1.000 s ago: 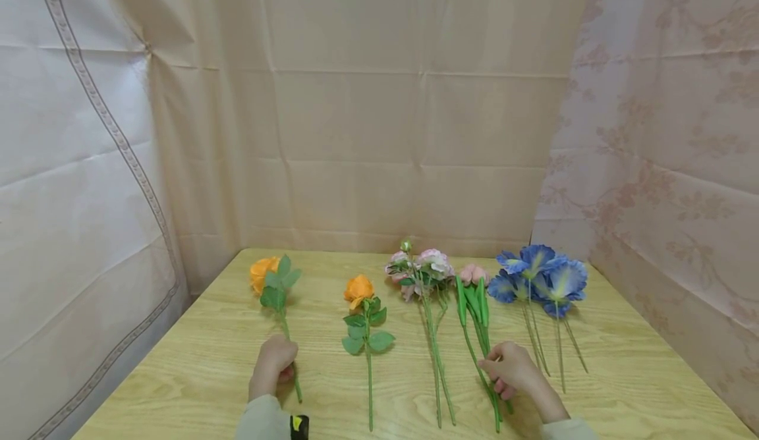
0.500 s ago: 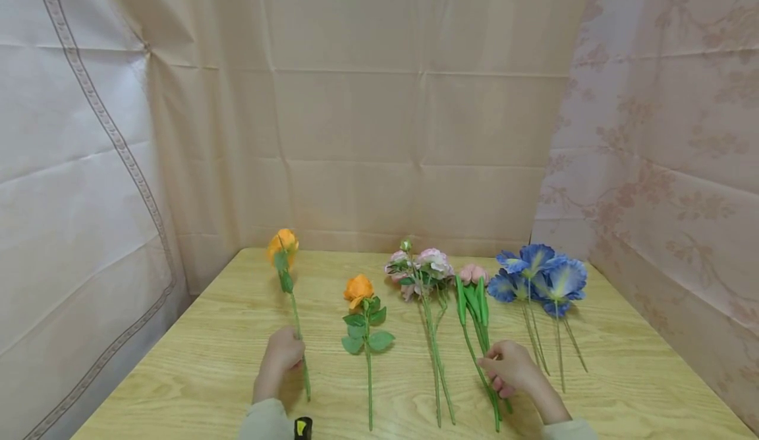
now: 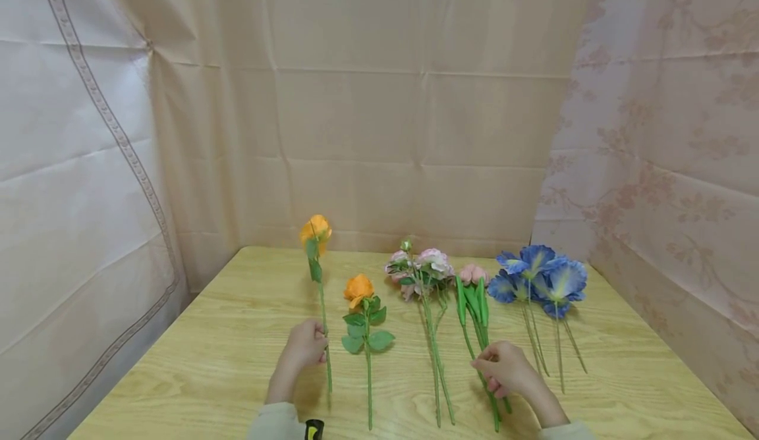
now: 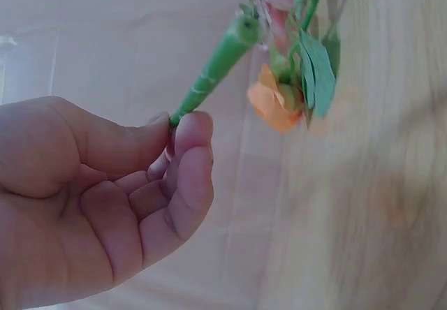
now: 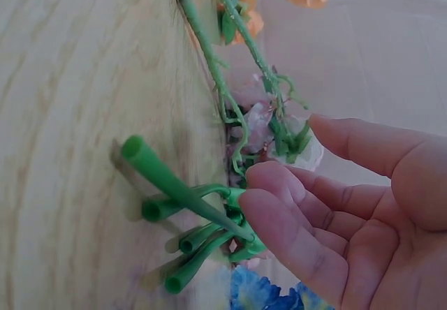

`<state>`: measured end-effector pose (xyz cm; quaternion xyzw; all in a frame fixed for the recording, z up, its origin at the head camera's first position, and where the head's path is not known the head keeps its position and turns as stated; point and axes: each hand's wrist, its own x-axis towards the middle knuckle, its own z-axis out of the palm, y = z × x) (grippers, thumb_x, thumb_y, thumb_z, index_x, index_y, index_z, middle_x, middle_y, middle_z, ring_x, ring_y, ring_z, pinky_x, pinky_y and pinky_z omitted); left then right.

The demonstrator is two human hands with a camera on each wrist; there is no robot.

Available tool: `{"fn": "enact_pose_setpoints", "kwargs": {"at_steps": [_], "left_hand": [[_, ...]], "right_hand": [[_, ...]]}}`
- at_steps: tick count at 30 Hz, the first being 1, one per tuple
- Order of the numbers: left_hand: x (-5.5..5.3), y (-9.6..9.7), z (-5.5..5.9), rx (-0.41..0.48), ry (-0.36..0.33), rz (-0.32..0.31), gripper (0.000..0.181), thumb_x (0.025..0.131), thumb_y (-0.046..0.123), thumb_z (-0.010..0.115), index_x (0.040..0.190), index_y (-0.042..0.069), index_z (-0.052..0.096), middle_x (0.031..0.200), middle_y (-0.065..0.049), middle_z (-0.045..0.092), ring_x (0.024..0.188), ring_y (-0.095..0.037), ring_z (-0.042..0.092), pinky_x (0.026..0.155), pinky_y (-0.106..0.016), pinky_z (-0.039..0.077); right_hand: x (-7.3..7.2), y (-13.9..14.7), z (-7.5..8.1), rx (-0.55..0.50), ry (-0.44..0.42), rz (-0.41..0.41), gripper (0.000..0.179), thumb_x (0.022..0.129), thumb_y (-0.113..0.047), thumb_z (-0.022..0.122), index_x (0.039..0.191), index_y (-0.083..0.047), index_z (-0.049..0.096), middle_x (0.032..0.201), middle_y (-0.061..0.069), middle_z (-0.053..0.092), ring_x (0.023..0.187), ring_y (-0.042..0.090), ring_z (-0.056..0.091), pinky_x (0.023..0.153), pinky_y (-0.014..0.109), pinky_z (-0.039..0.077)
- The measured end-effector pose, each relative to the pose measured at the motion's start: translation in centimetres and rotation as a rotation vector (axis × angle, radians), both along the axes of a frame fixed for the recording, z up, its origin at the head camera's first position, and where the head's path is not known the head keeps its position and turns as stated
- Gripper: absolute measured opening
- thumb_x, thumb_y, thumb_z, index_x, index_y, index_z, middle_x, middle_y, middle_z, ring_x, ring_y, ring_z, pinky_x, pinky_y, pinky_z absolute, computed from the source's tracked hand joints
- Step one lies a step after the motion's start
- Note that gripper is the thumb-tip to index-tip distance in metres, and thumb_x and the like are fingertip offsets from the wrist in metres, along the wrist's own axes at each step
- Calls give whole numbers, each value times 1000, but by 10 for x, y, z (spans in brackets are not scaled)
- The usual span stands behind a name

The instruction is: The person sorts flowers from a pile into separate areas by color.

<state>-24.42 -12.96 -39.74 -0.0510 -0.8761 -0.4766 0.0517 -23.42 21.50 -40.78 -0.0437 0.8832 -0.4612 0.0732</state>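
Note:
My left hand pinches the green stem of an orange rose, which is raised with its bloom pointing away over the table's far edge. In the left wrist view, the stem sits between thumb and fingertips, its cut end toward the camera. My right hand hovers over the stems of the pink tulips, its palm facing left. The right wrist view shows a gap between that hand's thumb and its bent fingers, with the tulip stems just beyond the fingertips.
A second orange rose lies left of the pink-and-white flowers on the wooden table. Blue flowers with thin stems lie at the right. Beige cloth hangs behind the table, with more cloth at both sides.
The left hand has lifted its orange rose and carried it right, toward the second rose. The right hand has stayed nearly in place by the tulip stems.

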Motion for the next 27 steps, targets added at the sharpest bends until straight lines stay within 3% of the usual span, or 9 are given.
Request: {"fn": "enact_pose_setpoints", "kwargs": {"at_steps": [7, 15, 27], "left_hand": [[5, 17, 5, 34, 29, -109, 11, 81, -14, 49, 81, -4, 43, 62, -3, 41, 46, -14, 51, 46, -27, 47], [14, 37, 9, 45, 77, -236, 12, 79, -17, 51, 84, -8, 46, 66, -5, 44, 47, -13, 51, 45, -24, 47], [25, 64, 14, 28, 117, -313, 14, 76, -16, 56, 83, -7, 49, 67, -5, 47, 50, -13, 53, 46, -21, 47]], "right_hand": [[2, -3, 2, -6, 41, 44, 29, 84, -13, 60, 96, 13, 57, 64, 9, 56, 44, 14, 53, 43, 31, 49], [1, -4, 2, -9, 49, 94, 29, 85, -13, 59, 97, 13, 57, 63, 9, 56, 44, 12, 53, 43, 31, 49], [6, -11, -1, -40, 57, 126, 27, 84, -14, 61, 95, 10, 58, 63, 8, 53, 45, 11, 51, 44, 31, 48]]}}
